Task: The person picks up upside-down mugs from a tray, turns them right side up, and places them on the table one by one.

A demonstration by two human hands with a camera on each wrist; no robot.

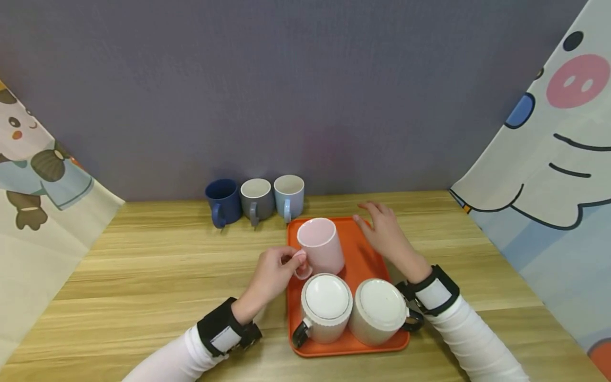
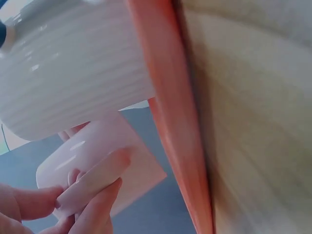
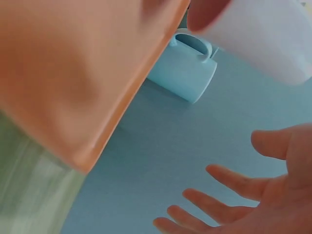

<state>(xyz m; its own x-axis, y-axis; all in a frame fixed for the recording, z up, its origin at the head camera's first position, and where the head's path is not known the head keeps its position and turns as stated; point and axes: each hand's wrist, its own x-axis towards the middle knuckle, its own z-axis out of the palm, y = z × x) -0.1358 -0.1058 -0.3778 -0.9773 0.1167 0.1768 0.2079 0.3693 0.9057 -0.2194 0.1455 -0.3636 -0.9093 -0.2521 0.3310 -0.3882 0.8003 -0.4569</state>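
Observation:
My left hand (image 1: pixel 276 271) pinches the handle of a pink mug (image 1: pixel 322 249), whose mouth faces up over the left part of an orange tray (image 1: pixel 360 254). In the left wrist view, thumb and fingers curl round that pink handle (image 2: pixel 95 183). Two white mugs with black handles stand upside down on the tray's near half: one white mug (image 1: pixel 326 302) at the left, another white mug (image 1: pixel 380 310) at the right. Above the tray's far right corner, my right hand (image 1: pixel 389 233) has its fingers spread and holds nothing; the right wrist view shows the same spread fingers (image 3: pixel 229 183).
Along the back of the wooden table (image 1: pixel 191 276) stand a dark blue mug (image 1: pixel 229 204), a grey mug (image 1: pixel 260 201) and a light blue mug (image 1: pixel 293 196), all upright with handles toward me. A grey wall (image 1: pixel 286 95) rises behind, with printed cloths at both sides.

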